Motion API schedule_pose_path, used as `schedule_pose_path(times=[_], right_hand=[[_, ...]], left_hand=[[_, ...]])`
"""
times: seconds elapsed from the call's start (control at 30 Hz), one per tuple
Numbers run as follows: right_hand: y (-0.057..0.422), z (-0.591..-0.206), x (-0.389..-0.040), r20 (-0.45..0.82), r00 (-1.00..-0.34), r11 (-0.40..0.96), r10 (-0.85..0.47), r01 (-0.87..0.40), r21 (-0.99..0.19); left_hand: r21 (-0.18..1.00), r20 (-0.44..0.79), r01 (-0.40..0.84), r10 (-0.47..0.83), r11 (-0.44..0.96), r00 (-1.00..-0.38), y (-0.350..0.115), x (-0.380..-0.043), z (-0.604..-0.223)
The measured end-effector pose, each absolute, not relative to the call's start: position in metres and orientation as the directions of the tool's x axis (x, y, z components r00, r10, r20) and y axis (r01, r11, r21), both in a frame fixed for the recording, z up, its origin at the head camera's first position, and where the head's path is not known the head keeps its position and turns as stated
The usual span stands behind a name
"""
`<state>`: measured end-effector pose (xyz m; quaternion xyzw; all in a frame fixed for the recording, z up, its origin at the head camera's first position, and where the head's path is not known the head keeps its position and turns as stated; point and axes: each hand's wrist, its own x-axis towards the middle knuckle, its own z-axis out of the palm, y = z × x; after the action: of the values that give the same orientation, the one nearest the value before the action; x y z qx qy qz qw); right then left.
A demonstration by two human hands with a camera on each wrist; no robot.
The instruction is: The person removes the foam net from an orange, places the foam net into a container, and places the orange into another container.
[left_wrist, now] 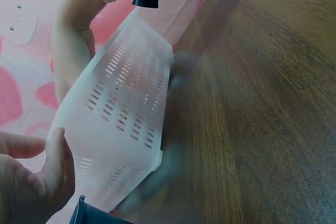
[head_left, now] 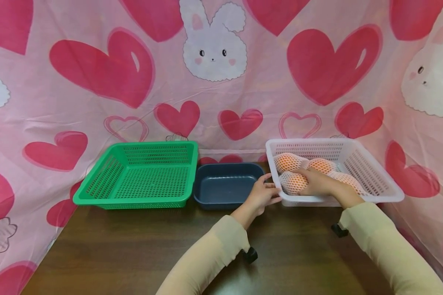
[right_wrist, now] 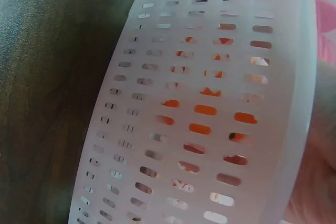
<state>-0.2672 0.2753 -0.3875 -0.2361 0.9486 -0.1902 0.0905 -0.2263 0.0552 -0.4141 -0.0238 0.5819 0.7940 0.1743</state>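
Several oranges in white foam net sleeves lie in a white slotted basket. My right hand reaches down into the basket and holds the front-left orange, fingers over its far side and thumb at its near side. In the right wrist view the basket wall hides most of that hand, and orange skin shows through the slots. My left hand rests its fairly straight fingers against the basket's front-left corner. Seen from the left wrist, a fingertip of the left hand touches the rim.
Left of the white basket stands a dark blue-grey tub, close by my left hand. Farther left is a green slotted basket. All three stand on a brown wooden table, before a pink heart-patterned cloth.
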Motion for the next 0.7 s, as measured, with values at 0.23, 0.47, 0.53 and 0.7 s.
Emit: schedule_pose_path(times=[0.23,0.47,0.53,0.7], right_hand=[[0.274,-0.379,-0.262,-0.047,-0.87,0.813,-0.49,-0.437,-0.384],[0.271,-0.37,-0.256,-0.031,-0.872,0.809,-0.488,-0.439,-0.391],[0.27,-0.368,-0.255,-0.034,-0.871,0.807,-0.49,-0.438,-0.396],[0.27,-0.361,-0.253,-0.044,-0.874,0.811,-0.484,-0.429,-0.397]], left_hand=[[0.913,-0.232,-0.302,0.259,-0.274,-0.937,0.053,-0.225,-0.413],[0.911,-0.234,-0.302,0.249,-0.282,-0.94,0.053,-0.225,-0.415],[0.911,-0.239,-0.305,0.248,-0.278,-0.939,0.052,-0.225,-0.416],[0.907,-0.242,-0.313,0.261,-0.283,-0.935,0.05,-0.224,-0.414]])
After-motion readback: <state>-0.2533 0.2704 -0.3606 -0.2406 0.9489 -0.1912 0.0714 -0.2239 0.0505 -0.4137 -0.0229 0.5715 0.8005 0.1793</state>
